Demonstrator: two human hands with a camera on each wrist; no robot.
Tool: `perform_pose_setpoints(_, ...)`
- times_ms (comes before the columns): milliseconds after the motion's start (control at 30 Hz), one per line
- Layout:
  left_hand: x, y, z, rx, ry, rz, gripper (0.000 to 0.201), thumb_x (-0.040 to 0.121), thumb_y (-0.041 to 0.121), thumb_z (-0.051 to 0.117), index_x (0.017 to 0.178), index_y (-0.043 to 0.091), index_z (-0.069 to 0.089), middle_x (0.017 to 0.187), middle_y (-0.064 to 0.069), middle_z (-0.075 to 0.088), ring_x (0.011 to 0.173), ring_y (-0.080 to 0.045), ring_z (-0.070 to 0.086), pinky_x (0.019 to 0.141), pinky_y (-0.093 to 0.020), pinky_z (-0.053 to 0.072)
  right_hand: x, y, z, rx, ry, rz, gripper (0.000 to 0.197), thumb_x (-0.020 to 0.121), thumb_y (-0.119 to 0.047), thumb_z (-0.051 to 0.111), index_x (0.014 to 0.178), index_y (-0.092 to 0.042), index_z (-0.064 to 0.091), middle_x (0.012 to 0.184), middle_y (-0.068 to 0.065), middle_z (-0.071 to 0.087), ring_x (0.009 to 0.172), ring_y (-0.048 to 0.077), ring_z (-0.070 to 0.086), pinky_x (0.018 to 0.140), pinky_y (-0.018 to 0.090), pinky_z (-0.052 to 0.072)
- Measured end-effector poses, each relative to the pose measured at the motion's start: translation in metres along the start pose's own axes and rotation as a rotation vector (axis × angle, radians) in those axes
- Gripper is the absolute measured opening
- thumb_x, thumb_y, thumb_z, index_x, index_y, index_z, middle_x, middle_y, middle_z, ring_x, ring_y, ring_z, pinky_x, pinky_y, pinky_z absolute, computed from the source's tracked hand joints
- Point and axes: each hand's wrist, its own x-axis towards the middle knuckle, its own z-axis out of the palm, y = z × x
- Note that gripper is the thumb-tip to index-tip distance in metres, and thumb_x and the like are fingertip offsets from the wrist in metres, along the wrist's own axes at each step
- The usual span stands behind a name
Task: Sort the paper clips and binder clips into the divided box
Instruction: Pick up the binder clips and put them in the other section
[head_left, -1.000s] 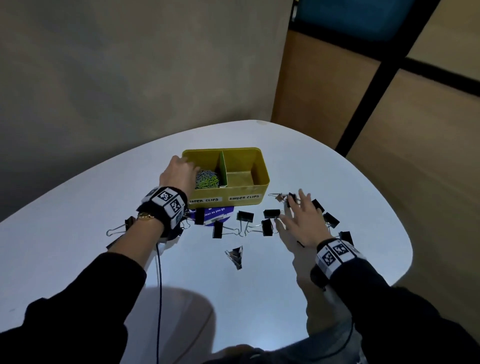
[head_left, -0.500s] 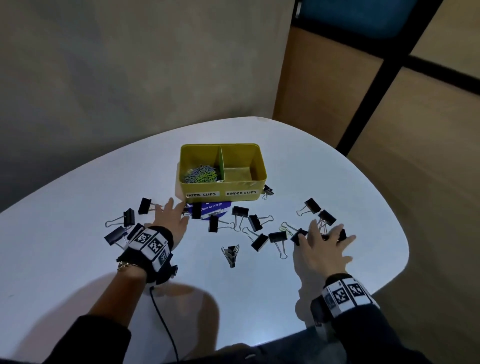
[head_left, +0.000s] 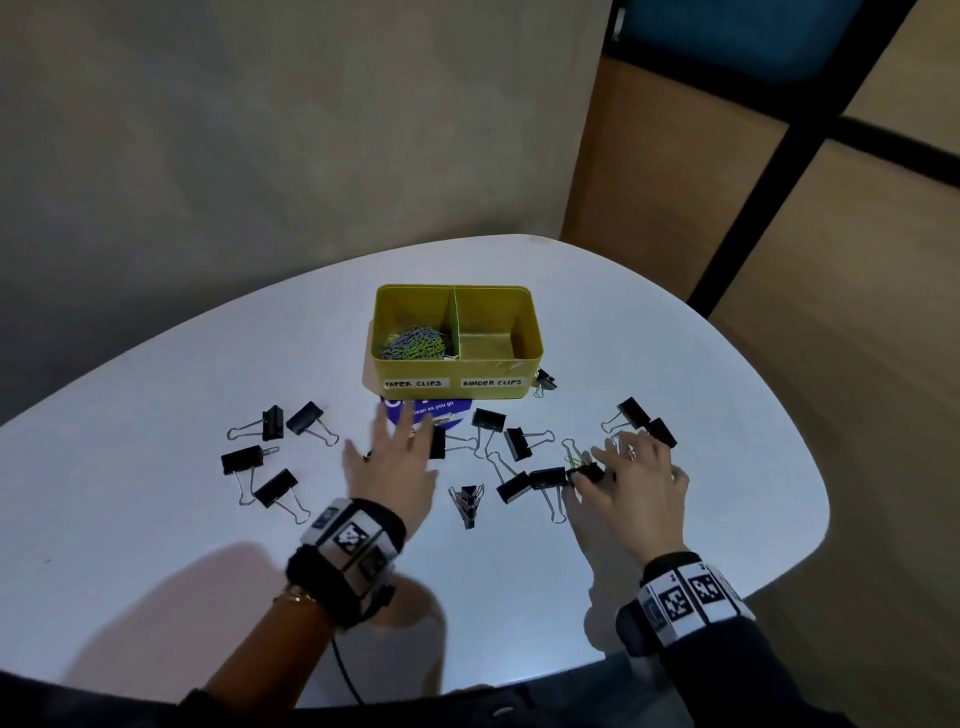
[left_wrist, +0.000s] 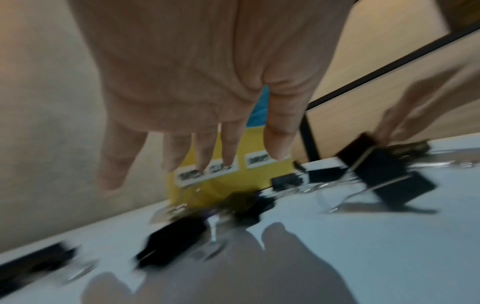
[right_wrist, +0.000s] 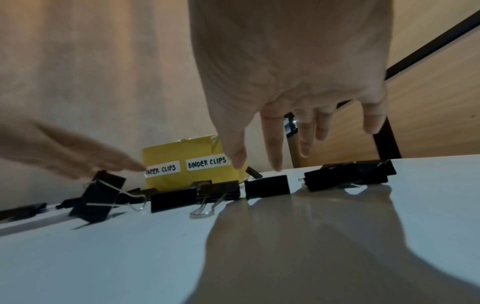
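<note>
A yellow divided box (head_left: 452, 387) stands at the table's far middle, labelled PAPER CLIPS and BINDER CLIPS (right_wrist: 206, 162). Coloured paper clips (head_left: 415, 344) fill its left compartment; the right one looks bare. Several black binder clips lie scattered on the table, for instance to the left (head_left: 272, 422) and in the middle (head_left: 546, 477). My left hand (head_left: 392, 457) hovers just in front of the box with straight spread fingers (left_wrist: 278, 142), holding nothing. My right hand (head_left: 636, 480) hangs open over the right cluster of binder clips (right_wrist: 267, 186), fingertips just above them.
A purple round sticker (head_left: 447, 410) lies under the box's front. One binder clip (head_left: 544, 380) sits at the box's right corner. The white table (head_left: 701, 374) curves to an edge at the right and front; a wall and wooden panels stand behind.
My left hand came out of the box's paper-clip compartment and dropped to the table in front of it. My right hand slid back and right over the binder clips, and several shifted.
</note>
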Motion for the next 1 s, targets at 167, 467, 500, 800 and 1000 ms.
perform_pose_setpoints(167, -0.004, 0.058, 0.015, 0.122, -0.127, 0.432, 0.059, 0.100, 0.041, 0.032, 0.151, 0.036, 0.003, 0.161, 0.007, -0.012, 0.147, -0.020, -0.021, 0.113, -0.063, -0.008, 0.004, 0.011, 0.006, 0.089, 0.021, -0.062, 0.025, 0.082, -0.028, 0.069, 0.107, -0.029, 0.072, 0.115, 0.000, 0.065, 0.110, 0.024, 0.059, 0.080, 0.039, 0.051)
perform_pose_setpoints(467, 0.001, 0.078, 0.034, 0.348, -0.275, 0.455, 0.065, 0.099, 0.050, 0.023, 0.152, 0.024, -0.005, 0.160, 0.009, -0.016, 0.148, -0.018, -0.018, 0.109, -0.071, 0.001, 0.015, 0.017, 0.012, -0.122, -0.015, -0.264, 0.021, 0.085, -0.039, 0.065, 0.106, -0.038, 0.068, 0.126, 0.002, 0.056, 0.120, 0.026, 0.046, 0.086, 0.044, 0.040)
perform_pose_setpoints(500, -0.001, 0.075, 0.034, 0.346, -0.273, 0.439, 0.065, 0.099, 0.049, 0.023, 0.152, 0.024, -0.006, 0.160, 0.010, -0.017, 0.148, -0.018, -0.017, 0.109, -0.071, 0.002, 0.017, 0.016, 0.013, -0.116, -0.030, -0.239, 0.021, 0.083, -0.041, 0.066, 0.103, -0.038, 0.070, 0.125, 0.000, 0.057, 0.121, 0.025, 0.044, 0.087, 0.044, 0.037)
perform_pose_setpoints(800, -0.011, 0.028, 0.036, 0.102, 0.024, -0.069, 0.089, 0.085, 0.074, 0.012, 0.151, 0.020, -0.014, 0.160, -0.011, -0.017, 0.147, -0.037, -0.014, 0.112, -0.066, 0.001, 0.035, -0.003, 0.020, -0.065, -0.013, -0.196, 0.007, 0.084, -0.029, 0.065, 0.081, -0.027, 0.071, 0.103, -0.005, 0.063, 0.110, 0.024, 0.044, 0.085, 0.040, 0.033)
perform_pose_setpoints(1000, 0.002, -0.020, 0.027, -0.154, -0.066, -0.226, 0.098, 0.077, 0.083, 0.010, 0.151, 0.023, -0.014, 0.161, -0.008, -0.014, 0.146, -0.038, -0.014, 0.118, -0.057, 0.005, 0.033, -0.016, 0.024, -0.221, -0.043, -0.277, 0.013, 0.083, -0.028, 0.063, 0.087, -0.016, 0.069, 0.096, 0.005, 0.064, 0.097, 0.030, 0.051, 0.078, 0.043, 0.038)
